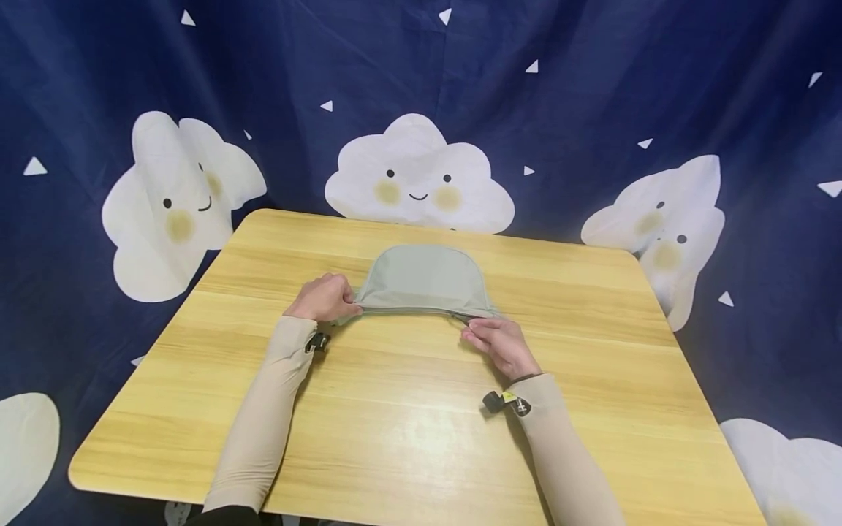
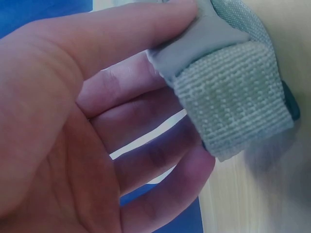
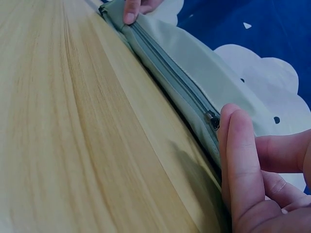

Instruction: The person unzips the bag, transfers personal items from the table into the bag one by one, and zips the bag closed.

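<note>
A pale grey-green waist bag (image 1: 424, 277) lies on the table, its rounded side away from me and its zipped edge towards me. My left hand (image 1: 325, 296) grips the bag's left end between thumb and fingers. In the left wrist view, a woven webbing strap (image 2: 238, 97) hangs from that end beside the fingers. A dark zipper (image 3: 172, 68) runs along the near edge. Its slider (image 3: 212, 120) sits right by the fingertips of my right hand (image 1: 500, 343), which pinches at the zipper pull. The fingers partly hide the pull and the bag's right end.
The wood-patterned table (image 1: 408, 438) has rounded corners and spreads out on all sides of the bag. Behind it hangs a dark blue curtain (image 1: 289, 58) with smiling clouds and small white triangles. A small black device (image 1: 506, 402) is strapped on the right wrist.
</note>
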A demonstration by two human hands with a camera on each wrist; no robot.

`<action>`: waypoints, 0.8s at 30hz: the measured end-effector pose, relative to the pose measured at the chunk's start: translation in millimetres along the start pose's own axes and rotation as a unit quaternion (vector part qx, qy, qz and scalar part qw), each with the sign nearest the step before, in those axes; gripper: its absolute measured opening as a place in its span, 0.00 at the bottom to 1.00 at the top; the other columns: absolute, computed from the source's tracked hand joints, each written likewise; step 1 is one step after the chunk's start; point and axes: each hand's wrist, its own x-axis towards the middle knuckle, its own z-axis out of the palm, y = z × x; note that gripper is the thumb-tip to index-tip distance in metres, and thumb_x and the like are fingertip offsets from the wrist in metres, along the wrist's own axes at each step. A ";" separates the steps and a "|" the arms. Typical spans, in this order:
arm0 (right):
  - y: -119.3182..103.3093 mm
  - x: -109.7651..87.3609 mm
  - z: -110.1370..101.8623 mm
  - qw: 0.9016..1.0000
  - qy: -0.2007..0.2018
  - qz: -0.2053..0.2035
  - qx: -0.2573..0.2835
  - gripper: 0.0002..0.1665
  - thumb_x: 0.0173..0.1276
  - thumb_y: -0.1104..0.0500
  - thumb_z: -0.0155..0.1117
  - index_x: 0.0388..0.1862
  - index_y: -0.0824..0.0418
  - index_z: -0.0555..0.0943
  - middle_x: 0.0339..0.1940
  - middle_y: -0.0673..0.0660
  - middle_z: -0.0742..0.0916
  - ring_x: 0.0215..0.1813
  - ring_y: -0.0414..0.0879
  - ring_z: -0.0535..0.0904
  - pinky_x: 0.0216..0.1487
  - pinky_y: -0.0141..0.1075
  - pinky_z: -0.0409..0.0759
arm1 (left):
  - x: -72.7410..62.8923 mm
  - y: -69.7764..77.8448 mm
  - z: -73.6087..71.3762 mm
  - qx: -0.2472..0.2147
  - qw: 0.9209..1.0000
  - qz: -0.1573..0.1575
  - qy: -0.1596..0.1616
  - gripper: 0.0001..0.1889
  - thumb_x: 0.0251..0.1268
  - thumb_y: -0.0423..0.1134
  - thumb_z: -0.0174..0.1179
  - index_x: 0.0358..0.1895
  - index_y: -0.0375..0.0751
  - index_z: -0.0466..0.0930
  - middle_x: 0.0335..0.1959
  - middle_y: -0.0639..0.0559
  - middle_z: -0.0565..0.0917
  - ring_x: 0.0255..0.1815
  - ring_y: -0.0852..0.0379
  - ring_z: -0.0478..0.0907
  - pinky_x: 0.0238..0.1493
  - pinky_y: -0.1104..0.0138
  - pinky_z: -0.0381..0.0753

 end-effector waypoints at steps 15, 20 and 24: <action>-0.6 -2.1 2.6 1.000 0.009 -0.001 0.000 0.20 0.74 0.75 0.56 0.62 0.84 0.70 0.31 0.56 0.91 0.38 0.42 0.91 0.49 0.30 0.86 | -0.3 -0.8 -0.6 0.001 1.000 0.003 0.003 0.30 0.60 0.49 0.73 0.11 0.54 0.60 0.15 0.60 0.59 0.18 0.60 0.54 0.23 0.65 0.56; -0.4 -1.5 2.2 1.000 0.015 0.002 0.001 0.20 0.74 0.75 0.56 0.62 0.83 0.71 0.31 0.56 0.91 0.38 0.42 0.91 0.49 0.30 0.86 | -1.0 -0.3 -1.0 0.001 1.000 0.003 0.001 0.30 0.61 0.49 0.73 0.11 0.53 0.59 0.15 0.60 0.57 0.18 0.60 0.53 0.22 0.66 0.55; 0.0 -0.7 2.3 1.000 0.018 0.000 -0.006 0.21 0.74 0.75 0.55 0.63 0.83 0.70 0.31 0.55 0.91 0.38 0.41 0.91 0.49 0.29 0.86 | -1.9 -1.6 -1.8 0.000 1.000 0.003 0.002 0.30 0.61 0.48 0.72 0.11 0.53 0.59 0.15 0.60 0.57 0.18 0.61 0.52 0.22 0.66 0.55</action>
